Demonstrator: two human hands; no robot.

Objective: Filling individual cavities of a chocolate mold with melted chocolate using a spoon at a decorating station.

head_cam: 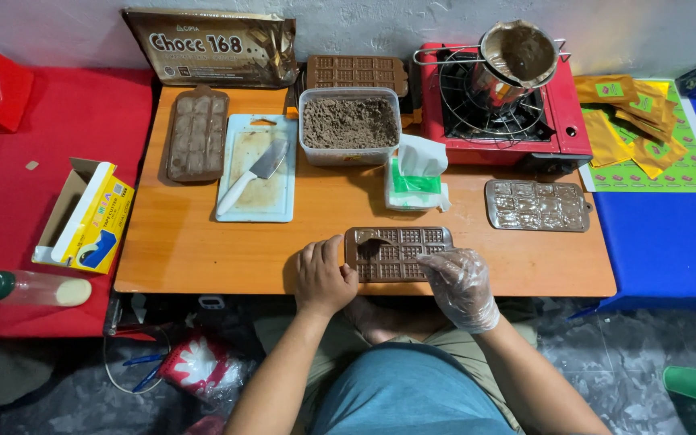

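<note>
While the person sits at the near edge of the orange table (203, 258), head view shows the bare left hand (323, 278) curled against the left end of a brown chocolate mould (400, 252), fingers closed on its edge, holding it flat on the table. Right hand (461, 286), in a clear plastic glove, rests on the mould's right half, fingers bent down onto the cavities; cannot tell if it grips anything. Mould lies at the table's front edge, centre. Behind it: tissue pack (415, 175), clear tub of brown crumbs (350, 125), white cutting board (258, 167) with a knife (253, 177). A filled mould (196, 133) lies far left, an empty clear mould (537, 205) right. Red stove (503, 105) carries a chocolate-smeared metal pot (517, 56). Gold wrappers (630, 117) lie on the blue surface.
</note>
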